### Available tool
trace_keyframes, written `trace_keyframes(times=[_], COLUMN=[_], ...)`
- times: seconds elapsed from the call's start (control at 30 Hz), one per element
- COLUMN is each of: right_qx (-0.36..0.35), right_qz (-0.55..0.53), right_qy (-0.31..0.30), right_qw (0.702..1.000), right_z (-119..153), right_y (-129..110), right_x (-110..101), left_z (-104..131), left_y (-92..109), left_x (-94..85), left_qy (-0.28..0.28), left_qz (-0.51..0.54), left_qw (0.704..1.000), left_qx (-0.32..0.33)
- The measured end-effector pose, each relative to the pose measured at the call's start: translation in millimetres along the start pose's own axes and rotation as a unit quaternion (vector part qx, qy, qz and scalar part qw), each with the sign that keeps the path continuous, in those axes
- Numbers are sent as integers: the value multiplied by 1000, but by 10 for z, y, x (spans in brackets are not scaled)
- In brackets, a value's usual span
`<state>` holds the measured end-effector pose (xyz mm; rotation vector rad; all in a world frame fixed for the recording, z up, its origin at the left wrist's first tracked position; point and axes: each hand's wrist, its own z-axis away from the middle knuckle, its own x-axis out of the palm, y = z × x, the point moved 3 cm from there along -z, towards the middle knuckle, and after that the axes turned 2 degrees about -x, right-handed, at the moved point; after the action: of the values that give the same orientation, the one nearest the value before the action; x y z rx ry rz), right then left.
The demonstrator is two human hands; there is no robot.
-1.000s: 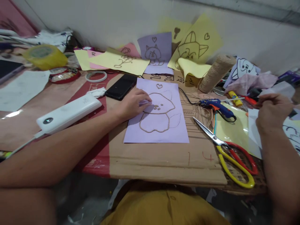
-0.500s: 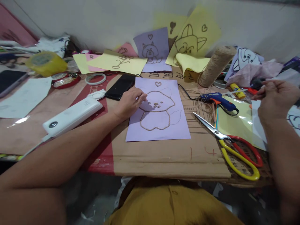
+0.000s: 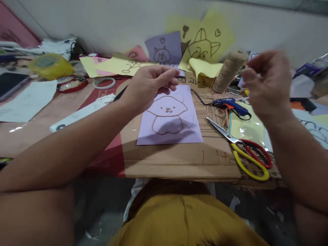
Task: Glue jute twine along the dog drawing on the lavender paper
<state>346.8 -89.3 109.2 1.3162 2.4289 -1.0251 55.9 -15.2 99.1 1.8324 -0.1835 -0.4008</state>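
A purple sheet lies on the cardboard, with a twine outline of an animal; its ear and tail show as thin drawn lines. My left hand is raised over the sheet's upper left, fingers pressed together; what they hold, if anything, is too small to make out. My right hand, blurred, is up at the right near the twine spool, its fingers curled towards the thumb, their contents unclear. Below it lie a blue glue gun and scissors with red and yellow handles.
Finished twine pictures on purple paper and yellow paper lean at the wall. A white power bank, tape roll, yellow tape, red bead case and dark phone are at left.
My left hand has lifted off the purple sheet and moved up and right. My right hand has moved left and up, towards the twine spool. The view has shifted slightly.
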Motion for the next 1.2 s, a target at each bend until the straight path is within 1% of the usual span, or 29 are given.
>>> trace_keyframes(times=[0.03, 0.1, 0.13, 0.2, 0.27, 0.37, 0.43, 0.57, 0.67, 0.77, 0.87, 0.93, 1.0, 1.07, 1.13, 1.2], right_qx=[-55, -106, -119, -114, -92, -57, -39, -20, -11, -2, -1, -6, -13, -15, -9, 4], right_qz=[-57, -107, -124, -158, -193, -229, -246, -275, -302, -327, -352, -365, -367, -350, -326, -313], right_qy=[-48, -119, -141, -173, -185, -188, -192, -215, -245, -287, -328, -345, -334, -293, -225, -148], right_qw=[996, 981, 975, 965, 959, 953, 949, 937, 921, 900, 877, 865, 868, 890, 918, 938], right_z=[-11, -11, -5, 7, 13, 14, 20, 44, 61, 84, 120, 149, 169, 177, 174, 166], right_y=[-229, -570, -683, -792, -790, -712, -674, -663, -668, -680, -727, -768, -786, -746, -632, -464], right_x=[105, 279, 344, 439, 495, 558, 600, 664, 685, 698, 707, 711, 694, 641, 536, 387], left_z=[35, 119, 161, 224, 252, 249, 241, 248, 273, 315, 370, 390, 364, 279, 155, 37], left_y=[116, 308, 369, 422, 390, 283, 238, 241, 265, 278, 267, 247, 206, 125, 4, -136], left_x=[91, 235, 279, 309, 282, 227, 209, 200, 200, 208, 235, 258, 266, 242, 181, 103], left_qy=[-26, -82, -107, -134, -127, -108, -106, -109, -133, -175, -209, -215, -196, -150, -84, -32], left_qz=[27, 80, 103, 133, 128, 89, 70, 38, 23, 32, 53, 71, 87, 93, 86, 84], left_qw=[999, 993, 989, 981, 982, 989, 991, 991, 987, 978, 972, 970, 974, 983, 993, 995], left_qx=[-7, 5, 14, 37, 48, 38, 40, 68, 87, 105, 98, 89, 76, 48, 3, -36])
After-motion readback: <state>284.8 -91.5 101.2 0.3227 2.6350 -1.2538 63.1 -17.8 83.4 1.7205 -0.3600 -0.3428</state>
